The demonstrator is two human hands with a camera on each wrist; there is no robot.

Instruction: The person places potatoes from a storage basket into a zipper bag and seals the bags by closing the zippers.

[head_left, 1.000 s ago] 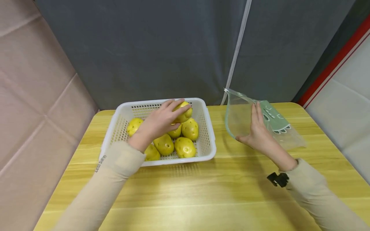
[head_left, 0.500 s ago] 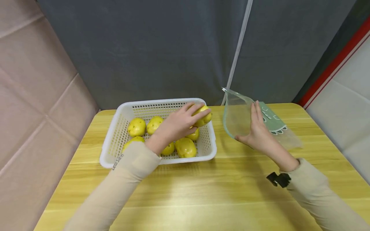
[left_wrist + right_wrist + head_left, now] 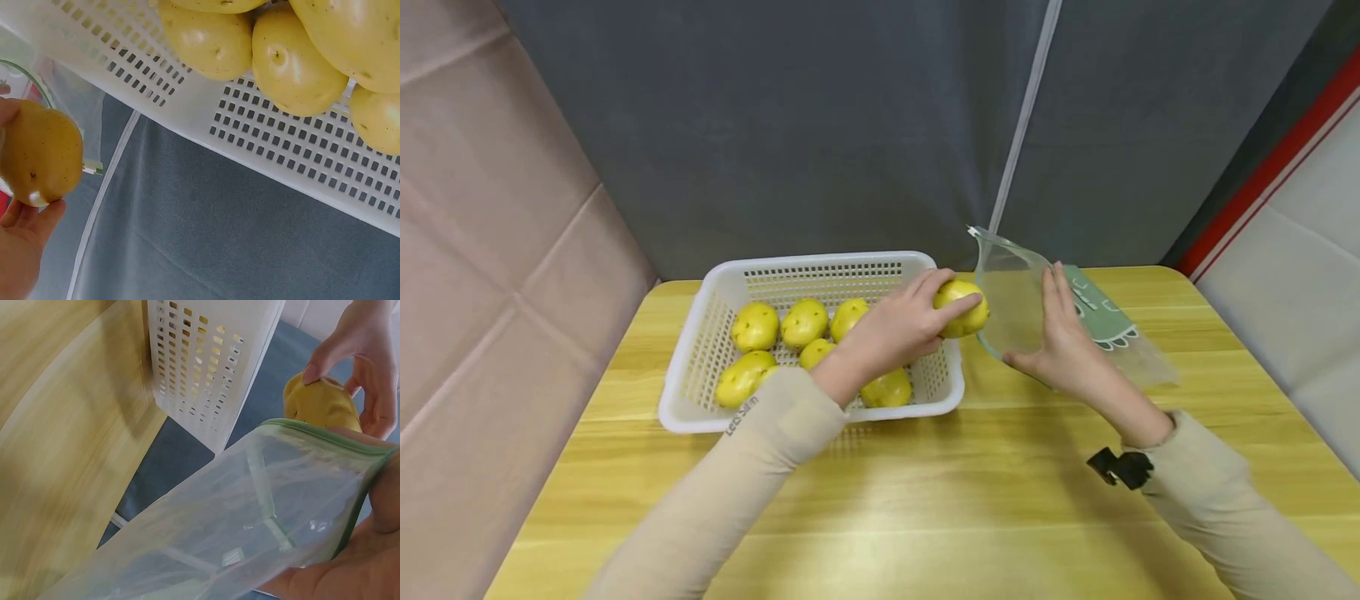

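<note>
My left hand [image 3: 898,325] grips a yellow potato [image 3: 964,308] just past the basket's right rim, close to the mouth of a clear zip bag [image 3: 1009,296]. In the left wrist view, thumb and fingers lie on opposite sides of this potato [image 3: 45,153]. My right hand [image 3: 1063,346] holds the bag at its mouth, thumb low and fingers pointing up. The right wrist view has the bag's green rim [image 3: 325,439] spread in front of the potato [image 3: 320,403], with part of the right hand [image 3: 350,572] behind the plastic. The bag's inside is only partly visible.
Several yellow potatoes [image 3: 756,326] lie in a white perforated basket [image 3: 679,383] left of the bag. The bag's green printed part [image 3: 1101,308] trails to the right over the wooden table [image 3: 910,517]. A grey curtain [image 3: 790,133] stands behind the table.
My left hand has carried the potato rightward from above the basket to beside the bag's mouth. The right hand and the bag have shifted only slightly left.
</note>
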